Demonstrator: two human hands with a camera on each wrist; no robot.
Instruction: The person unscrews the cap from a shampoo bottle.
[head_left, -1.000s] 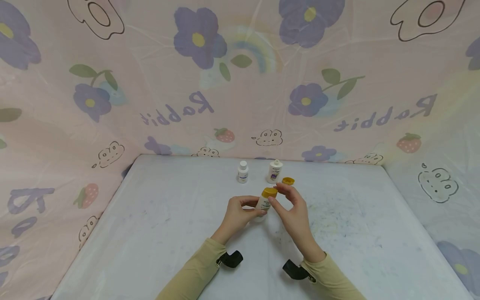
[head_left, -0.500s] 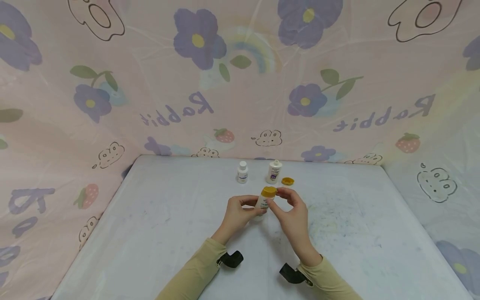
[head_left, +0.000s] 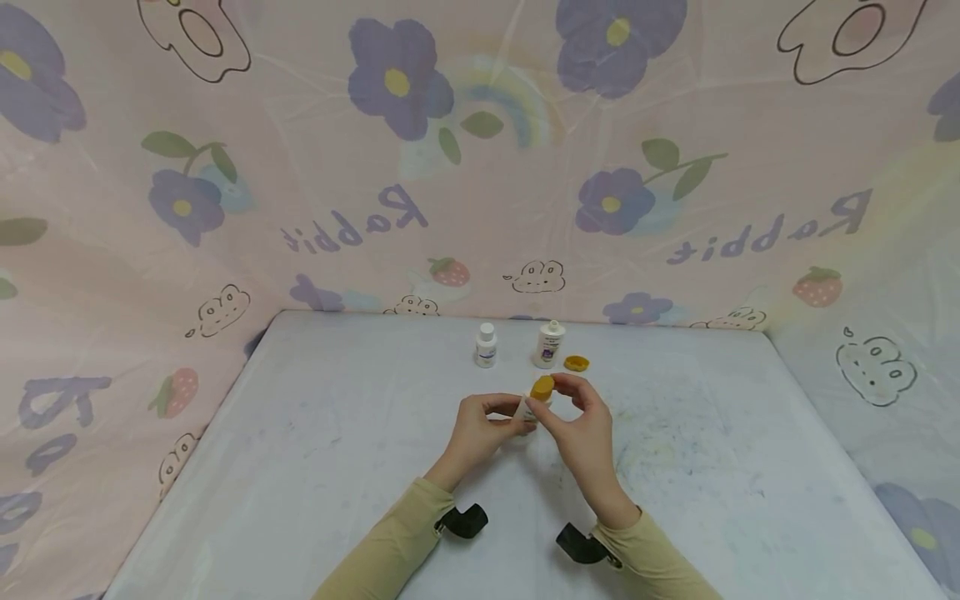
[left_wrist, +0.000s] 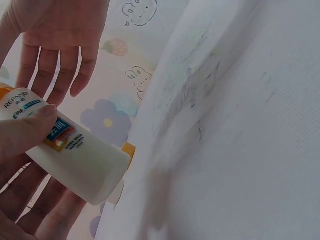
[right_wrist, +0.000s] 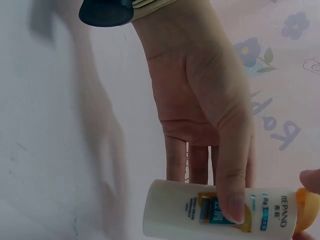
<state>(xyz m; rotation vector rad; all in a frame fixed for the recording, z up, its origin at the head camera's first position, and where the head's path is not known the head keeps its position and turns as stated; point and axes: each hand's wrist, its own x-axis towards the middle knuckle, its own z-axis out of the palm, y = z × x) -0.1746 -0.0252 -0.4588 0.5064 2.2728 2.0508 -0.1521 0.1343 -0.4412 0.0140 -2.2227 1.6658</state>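
My left hand (head_left: pixel 478 429) grips a white shampoo bottle (left_wrist: pixel 82 162) above the table, its thumb across the blue-and-gold label. In the right wrist view the bottle (head_left: pixel 522 407) lies almost level, with a yellow-orange cap (right_wrist: pixel 306 210) at its end. My right hand (head_left: pixel 587 429) pinches this cap (head_left: pixel 543 387) between thumb and forefinger; in the left wrist view its other fingers (left_wrist: pixel 62 70) extend, held off the bottle. In the head view the right thumb hides part of the bottle's front.
Near the table's back edge stand a small white bottle with a white cap (head_left: pixel 486 344) and a white bottle with a bare neck (head_left: pixel 549 344). A loose yellow cap (head_left: pixel 576 363) lies beside the latter. A printed curtain (head_left: pixel 480 167) surrounds the white table (head_left: pixel 300 417).
The held bottle's capped end has tilted and turned, so the cap now points up and to the right. My right hand has shifted slightly left; the things on the table have stayed put.
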